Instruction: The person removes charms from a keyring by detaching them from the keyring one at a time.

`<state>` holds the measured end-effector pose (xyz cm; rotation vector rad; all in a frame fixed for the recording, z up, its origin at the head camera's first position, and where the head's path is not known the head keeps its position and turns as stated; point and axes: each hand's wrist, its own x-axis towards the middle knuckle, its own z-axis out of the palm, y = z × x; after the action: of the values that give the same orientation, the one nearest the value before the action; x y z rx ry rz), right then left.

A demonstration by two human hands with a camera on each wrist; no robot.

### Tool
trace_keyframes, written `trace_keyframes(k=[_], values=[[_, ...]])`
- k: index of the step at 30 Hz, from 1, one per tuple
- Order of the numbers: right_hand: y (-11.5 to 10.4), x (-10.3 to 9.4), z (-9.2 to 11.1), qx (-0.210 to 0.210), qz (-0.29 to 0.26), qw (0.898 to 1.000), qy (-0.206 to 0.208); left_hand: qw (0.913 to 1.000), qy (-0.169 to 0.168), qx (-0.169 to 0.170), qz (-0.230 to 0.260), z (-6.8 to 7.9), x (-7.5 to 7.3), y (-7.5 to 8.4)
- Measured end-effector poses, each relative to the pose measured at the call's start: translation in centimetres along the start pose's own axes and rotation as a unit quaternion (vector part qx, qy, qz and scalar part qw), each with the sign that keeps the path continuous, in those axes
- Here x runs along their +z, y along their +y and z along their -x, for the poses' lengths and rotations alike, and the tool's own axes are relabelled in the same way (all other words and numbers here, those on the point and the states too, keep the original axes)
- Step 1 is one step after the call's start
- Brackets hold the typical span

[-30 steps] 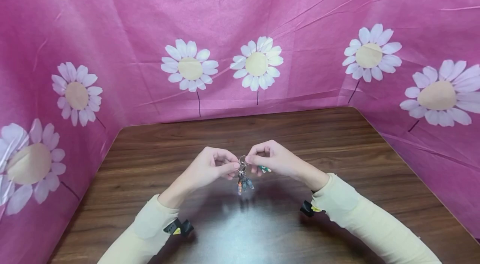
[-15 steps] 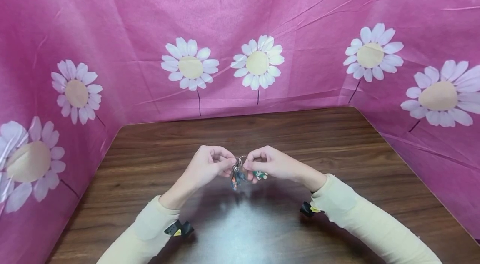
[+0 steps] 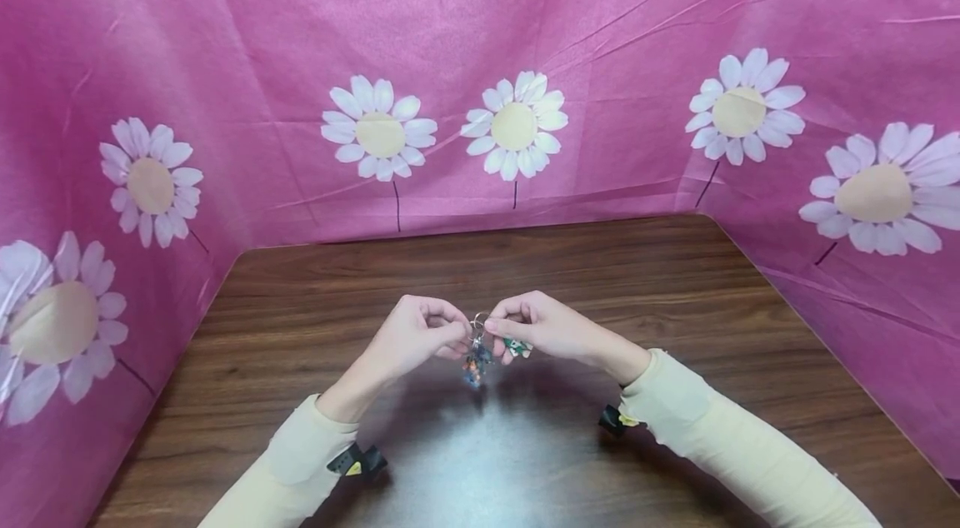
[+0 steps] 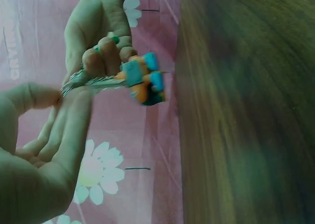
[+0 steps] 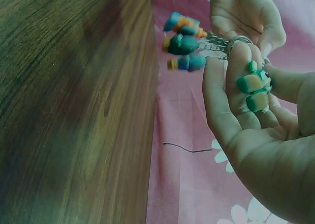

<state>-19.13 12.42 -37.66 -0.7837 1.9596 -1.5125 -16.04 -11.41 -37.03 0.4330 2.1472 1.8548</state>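
Note:
Both hands meet above the middle of the table. My left hand [image 3: 408, 338] pinches a metal key ring [image 3: 478, 318] between thumb and forefinger, and my right hand [image 3: 551, 330] pinches at its other side. From the ring hangs a bunch of small figure charms [image 3: 475, 366] on short chains. In the right wrist view an orange-and-blue charm [image 5: 182, 23] dangles beside a dark green charm [image 5: 181, 45] and a blue-green charm [image 5: 189, 62]. A green-and-cream charm [image 5: 256, 92] lies against my right fingers. The exact grip on the ring is partly hidden by the fingertips.
Under the hands is a dark wood-grain table [image 3: 337, 278]. A pink cloth [image 3: 450, 28] with large daisies stands around its back and sides. Black wrist straps [image 3: 358, 460] sit on both cream sleeves [image 3: 742, 428].
Both hands have shifted slightly left overall, still pinching at the ring. The hanging charms have swung left, then a little back right. The green charm now shows more below the right fingers.

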Motion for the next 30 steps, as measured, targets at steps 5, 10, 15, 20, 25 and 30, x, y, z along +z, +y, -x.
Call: trace_keyframes(k=[5,10,15,20,25,30], values=[[-0.6,-0.1,0.2,-0.007,0.001,1.000,0.018,0.9980,-0.060,0.001,-0.018,0.1,-0.5,0.5],[-1.1,-0.2,0.3,-0.011,0.000,0.999,0.031,0.9954,-0.087,0.031,-0.026,0.0,-0.5,0.5],[-1.3,-0.2,0.3,-0.011,-0.003,0.999,0.044,0.9967,-0.072,0.037,-0.005,0.0,-0.3,0.6],[-1.5,-0.4,0.4,-0.019,-0.001,0.999,0.047,0.9983,-0.047,0.031,0.017,-0.2,-0.2,0.7],[-1.6,-0.6,0.3,-0.022,0.014,0.999,0.048,0.9985,-0.035,0.023,0.037,-0.3,-0.2,0.9],[-1.7,-0.6,0.4,-0.032,0.007,0.999,0.033,0.9983,-0.031,0.023,0.043,-0.3,-0.2,0.8]])
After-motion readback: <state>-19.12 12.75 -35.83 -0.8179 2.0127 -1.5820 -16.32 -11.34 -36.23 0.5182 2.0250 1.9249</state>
